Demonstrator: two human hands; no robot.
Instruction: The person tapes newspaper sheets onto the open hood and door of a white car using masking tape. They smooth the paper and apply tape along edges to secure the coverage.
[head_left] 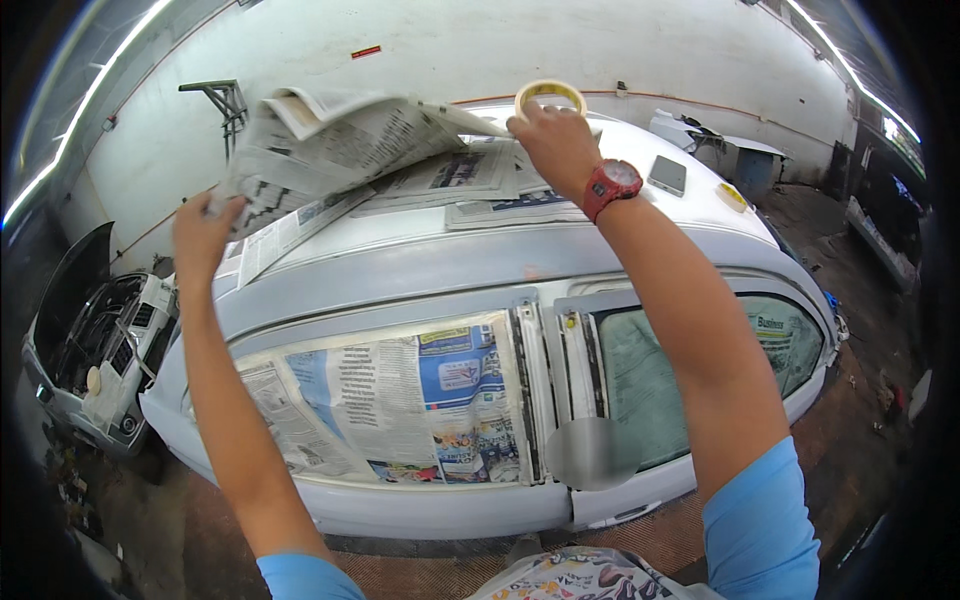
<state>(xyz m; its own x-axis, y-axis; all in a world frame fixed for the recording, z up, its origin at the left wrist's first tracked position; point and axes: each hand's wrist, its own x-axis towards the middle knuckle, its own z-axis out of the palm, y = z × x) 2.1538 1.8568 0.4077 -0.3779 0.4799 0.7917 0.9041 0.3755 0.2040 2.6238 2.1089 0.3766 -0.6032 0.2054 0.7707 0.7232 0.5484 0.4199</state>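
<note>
My left hand (pixel 208 228) pinches the lower left corner of a newspaper (pixel 345 150), its sheets lifted and bent above the car's white roof (pixel 345 232). At the other end, my right hand (pixel 556 148) is closed around a roll of masking tape (pixel 552 86), and the newspaper's far right corner reaches its fingers. Whether those fingers also grip the paper I cannot tell. More newspapers (pixel 440 178) lie spread on the roof below. A red watch (pixel 612 184) is on my right wrist.
A grey phone (pixel 667 175) and another tape roll (pixel 733 197) rest on the roof at right. Newspaper (pixel 385 405) covers one side window; the other window (pixel 650 385) shows dusty glass. A white car (pixel 125 350) with its hood raised stands at left. Car parts (pixel 690 130) lie by the wall.
</note>
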